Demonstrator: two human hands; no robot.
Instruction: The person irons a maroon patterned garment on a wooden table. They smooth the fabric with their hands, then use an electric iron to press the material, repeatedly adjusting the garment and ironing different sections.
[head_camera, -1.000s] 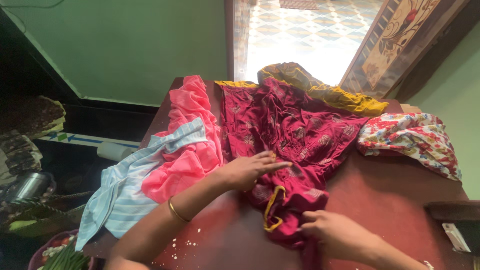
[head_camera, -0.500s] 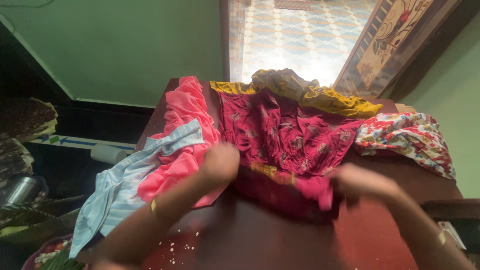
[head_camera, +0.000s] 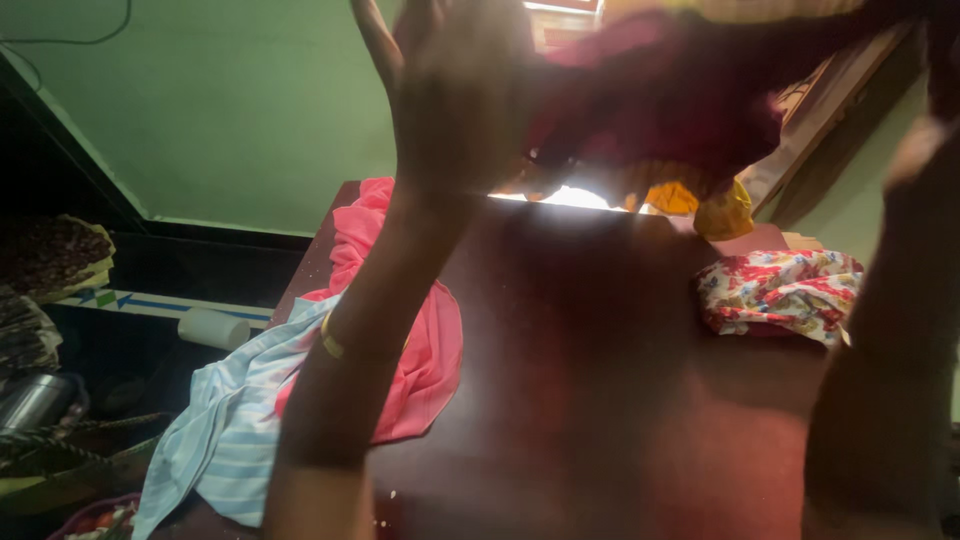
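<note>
The maroon garment (head_camera: 660, 110), which lay spread on the worktop (head_camera: 600, 400) a moment ago, is now lifted high near the camera, blurred against the bright doorway. The left hand (head_camera: 455, 90) is raised with its grip closed on the cloth's left edge; a gold bangle (head_camera: 335, 345) shows on that forearm. The right hand (head_camera: 915, 150) is up at the right edge, too blurred to tell its grip. The middle of the worktop is now bare. The pink cloth (head_camera: 420, 340) and striped blue cloth (head_camera: 230, 430) lie left, the floral cloth (head_camera: 780, 295) right, the yellow cloth (head_camera: 710, 205) far. No packages or labels are legible.
</note>
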